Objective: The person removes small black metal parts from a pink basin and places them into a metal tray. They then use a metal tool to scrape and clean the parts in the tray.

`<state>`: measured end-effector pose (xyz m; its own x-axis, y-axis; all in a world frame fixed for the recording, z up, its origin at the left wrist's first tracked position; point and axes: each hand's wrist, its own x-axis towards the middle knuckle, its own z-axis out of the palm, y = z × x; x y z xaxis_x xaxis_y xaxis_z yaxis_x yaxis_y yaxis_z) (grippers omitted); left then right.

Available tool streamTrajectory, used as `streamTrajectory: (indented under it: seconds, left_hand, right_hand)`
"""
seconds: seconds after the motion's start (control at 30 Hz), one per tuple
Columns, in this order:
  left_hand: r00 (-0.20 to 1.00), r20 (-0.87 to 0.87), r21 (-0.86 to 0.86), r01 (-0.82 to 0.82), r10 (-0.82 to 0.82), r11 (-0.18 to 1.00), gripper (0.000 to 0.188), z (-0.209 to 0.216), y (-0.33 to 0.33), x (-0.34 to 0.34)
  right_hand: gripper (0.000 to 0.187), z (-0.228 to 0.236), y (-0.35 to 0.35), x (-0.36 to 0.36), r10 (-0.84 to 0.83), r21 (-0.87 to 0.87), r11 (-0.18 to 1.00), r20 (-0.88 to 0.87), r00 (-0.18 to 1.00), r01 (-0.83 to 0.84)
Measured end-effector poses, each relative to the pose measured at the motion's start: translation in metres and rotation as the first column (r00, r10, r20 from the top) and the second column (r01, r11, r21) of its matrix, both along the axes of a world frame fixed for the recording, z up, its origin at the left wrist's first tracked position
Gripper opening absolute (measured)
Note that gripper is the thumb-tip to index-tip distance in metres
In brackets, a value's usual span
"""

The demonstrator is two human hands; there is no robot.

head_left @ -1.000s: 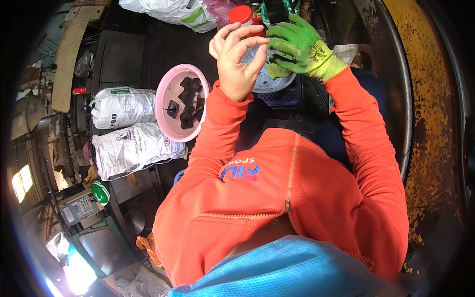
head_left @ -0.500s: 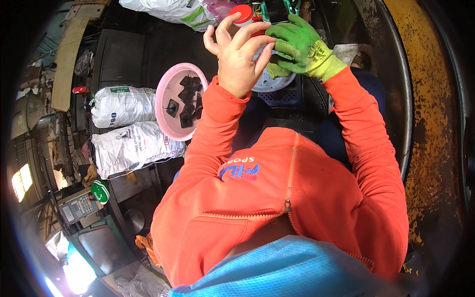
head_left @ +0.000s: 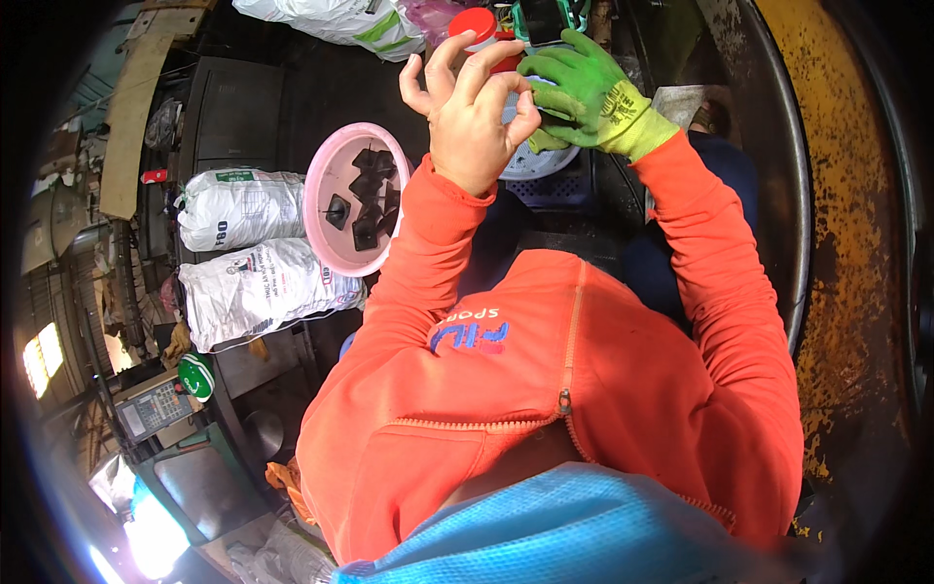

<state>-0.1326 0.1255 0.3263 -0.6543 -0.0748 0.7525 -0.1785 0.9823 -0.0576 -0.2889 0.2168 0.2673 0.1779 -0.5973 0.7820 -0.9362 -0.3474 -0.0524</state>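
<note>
My left hand (head_left: 475, 131) is bare, its thumb and forefinger tips brought together in a pinch while the other fingers fan upward. Right beside those tips is my right hand (head_left: 589, 102) in a green and yellow glove, its fingers curled inward. Whatever sits between the two hands is too small or too hidden to name. Under them shows part of a pale blue basin (head_left: 545, 164), mostly covered by the glove. To the left of my left arm, a pink basin (head_left: 318, 200) holds several dark, angular pieces (head_left: 368, 187).
A red-lidded jar (head_left: 474, 23) stands beyond my hands, near a green tray (head_left: 521, 27) with a dark object. White sacks (head_left: 243, 209) lie left of the pink basin. A blue crate (head_left: 553, 193) is under the pale basin. Along the right runs a rusty yellow metal surface (head_left: 842, 195).
My left thumb has closed up against the forefinger, and its hand has turned slightly. My gloved right hand has shifted a little to the left.
</note>
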Motion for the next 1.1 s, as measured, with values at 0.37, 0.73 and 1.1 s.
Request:
streamTrajectory:
  seconds: [0.37,0.73,1.1]
  left_hand:
    - [0.982,-0.179,0.089,0.084,-0.067,0.992,0.006,0.005,0.000,0.009]
    - [0.992,-0.089,0.166,0.103,-0.089,0.981,0.010,-0.002,-0.001,0.009]
    - [0.996,-0.015,0.146,0.093,-0.091,0.985,0.014,-0.004,0.002,0.007]
  right_hand:
    - [0.033,0.003,0.002,-0.002,-0.002,-0.010,1.000,0.016,1.000,0.003]
    - [0.039,-0.001,0.001,-0.002,-0.033,0.004,0.999,0.008,0.999,0.033]
    - [0.044,-0.006,0.002,-0.003,-0.040,0.057,0.998,0.007,0.999,0.039]
